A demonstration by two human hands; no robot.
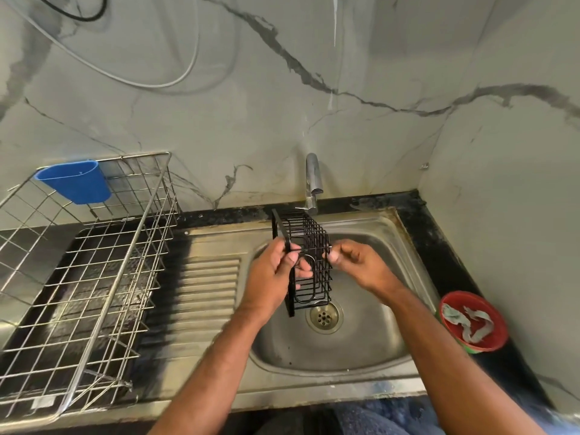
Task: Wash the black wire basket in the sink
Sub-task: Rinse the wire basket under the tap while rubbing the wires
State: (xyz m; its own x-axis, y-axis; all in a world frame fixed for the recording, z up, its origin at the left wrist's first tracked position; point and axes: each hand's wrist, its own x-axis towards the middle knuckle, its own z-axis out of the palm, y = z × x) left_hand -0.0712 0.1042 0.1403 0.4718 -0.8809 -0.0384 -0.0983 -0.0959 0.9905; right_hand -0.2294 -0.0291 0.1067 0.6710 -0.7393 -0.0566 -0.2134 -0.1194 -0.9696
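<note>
A: Near edge first. Both our forearms come in over the sink [376,356] front rim and converge above the bowl. Drain [324,315] sits right below the work.

B: Grip status?

A: Left hand [276,271] grips the black wire basket [309,255] by its flat back plate, thumb on the front, fingers curled through to the inside. Right hand [354,262] pinches the wire on the opposite side, fingertips [333,255] closed on the mesh edge. Basket is held on end, off the steel, over the bowl, its top just under the tap [314,183].

B: Water on?

A: Can't tell, no clear stream visible. We judge this as the rinse/rub step.

B: How do we do it well?

A: Keep the left as the anchor on the plate, since it's the stiff part. Run the right fingertips along each wire rather than squeezing the mesh. Rotate the basket under the spout so every face gets flow. Keep it over the drain so runoff stays in the bowl.

B: Wrists?

A: Left wrist is roughly straight, palm facing right. Right wrist is bent inward, palm down.

B: Surroundings?

A: Steel dish rack [84,277] on the left drainboard with a blue cup holder [75,182], and a red bowl [474,321] with rags on the right counter. Both well apart from the hands.
</note>
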